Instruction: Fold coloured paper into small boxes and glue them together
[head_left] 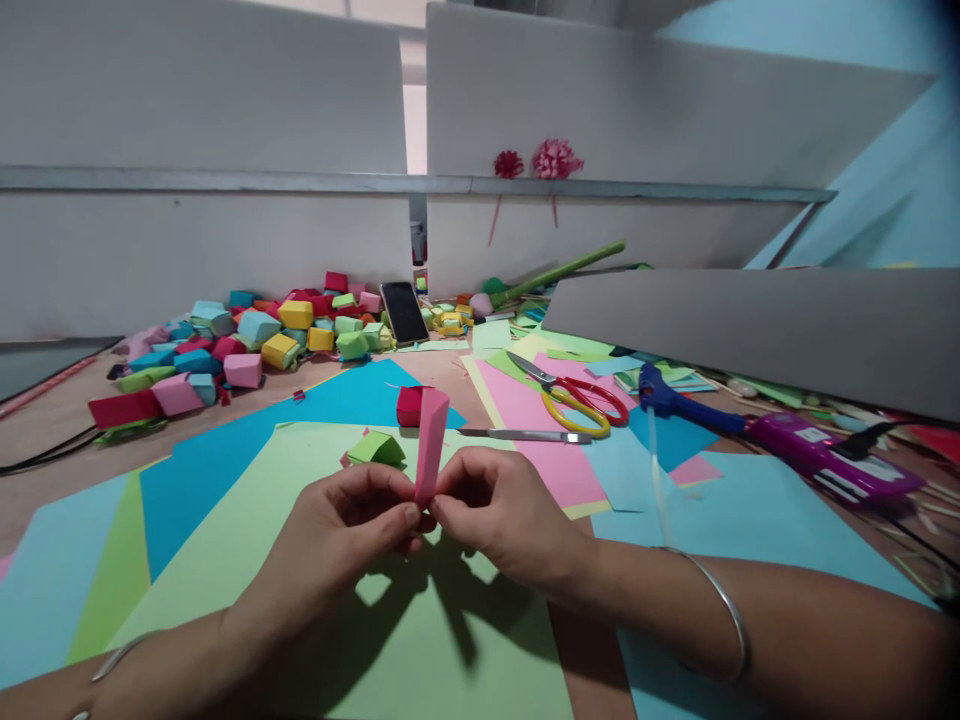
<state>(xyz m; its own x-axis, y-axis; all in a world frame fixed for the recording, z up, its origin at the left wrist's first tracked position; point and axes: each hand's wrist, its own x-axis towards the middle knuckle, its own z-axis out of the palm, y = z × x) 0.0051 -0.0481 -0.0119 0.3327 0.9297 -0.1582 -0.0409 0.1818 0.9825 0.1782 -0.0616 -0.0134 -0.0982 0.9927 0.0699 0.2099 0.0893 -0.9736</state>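
Note:
Both hands pinch the lower end of a folded pink paper strip (431, 435), which stands upright between them above a light green sheet (247, 520). My left hand (341, 540) grips it from the left with thumb and fingers closed. My right hand (499, 515) holds it from the right, fingers curled. Just behind the strip lie a small folded green paper piece (375, 448) and a red paper cube (409, 405).
A pile of coloured paper cubes (247, 335) lies at the back left, with a phone (403, 312) beside it. Scissors (581, 398), a metal blade (525, 435) and a blue glue gun (679, 405) lie to the right on coloured sheets. A grey board (750, 325) leans at right.

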